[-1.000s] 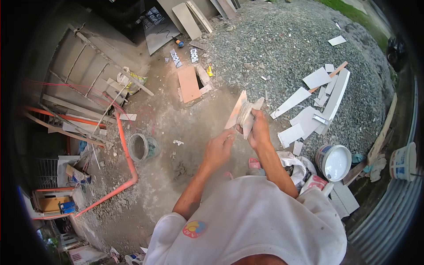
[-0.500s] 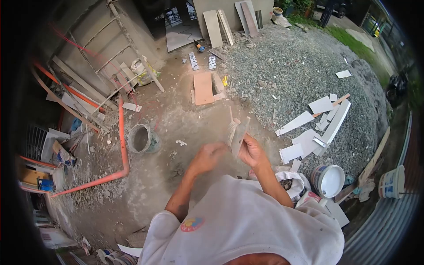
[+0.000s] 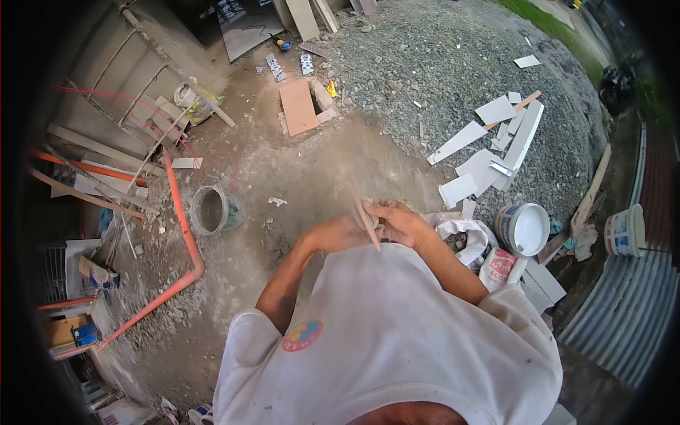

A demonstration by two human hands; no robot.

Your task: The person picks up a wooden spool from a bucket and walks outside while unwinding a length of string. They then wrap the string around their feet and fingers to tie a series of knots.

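A thin, flat wooden piece (image 3: 365,218) stands in front of my chest, seen nearly edge-on and blurred at its upper end. My right hand (image 3: 398,222) is closed on it from the right, thumb and fingers pinched together. My left hand (image 3: 341,234) is at its left side with curled fingers. The piece partly covers those fingertips, so what they grip cannot be made out. Both hands are just above the hem of the white shirt (image 3: 382,312).
A grey bucket (image 3: 232,212) stands on the dirt beside an orange pipe (image 3: 190,244). To the right are a white-lidded pail (image 3: 530,230), sacks (image 3: 500,266) and white board offcuts (image 3: 459,190) on gravel (image 3: 397,78). A reddish board (image 3: 299,108) lies ahead.
My hands have drawn closer together and nearer the shirt. The held piece has turned from showing its flat face to nearly edge-on. The view has tilted down and shifted.
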